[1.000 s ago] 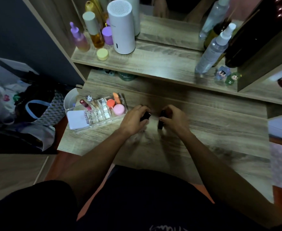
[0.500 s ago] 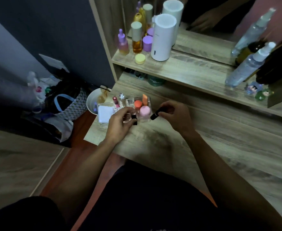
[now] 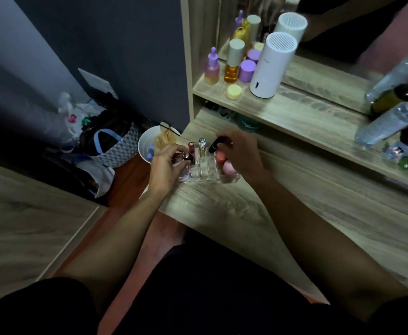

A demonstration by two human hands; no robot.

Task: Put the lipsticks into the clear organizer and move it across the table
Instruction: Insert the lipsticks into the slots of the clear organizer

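Observation:
The clear organizer [image 3: 204, 174] stands at the left end of the wooden table [image 3: 294, 209]. A red lipstick [image 3: 191, 148], a clear-capped tube [image 3: 202, 146], an orange sponge [image 3: 220, 157] and a pink sponge [image 3: 230, 168] are in it. My left hand [image 3: 166, 165] hovers over the organizer's left part, fingers pinched on a dark lipstick [image 3: 190, 160] that is mostly hidden. My right hand [image 3: 240, 153] holds a black lipstick [image 3: 214, 146] tilted above the organizer's middle slots.
A shelf [image 3: 294, 112] above the table carries a white cylinder [image 3: 271, 66], purple and amber bottles [image 3: 232, 65], a yellow jar [image 3: 234, 91] and spray bottles [image 3: 391, 119]. A white bin [image 3: 147, 146] and bags [image 3: 106, 143] sit on the floor to the left.
Both hands carried the dark lipsticks from the table's middle leftward to the organizer. The left hand is now over its left part, the right hand over its middle. The view swung left.

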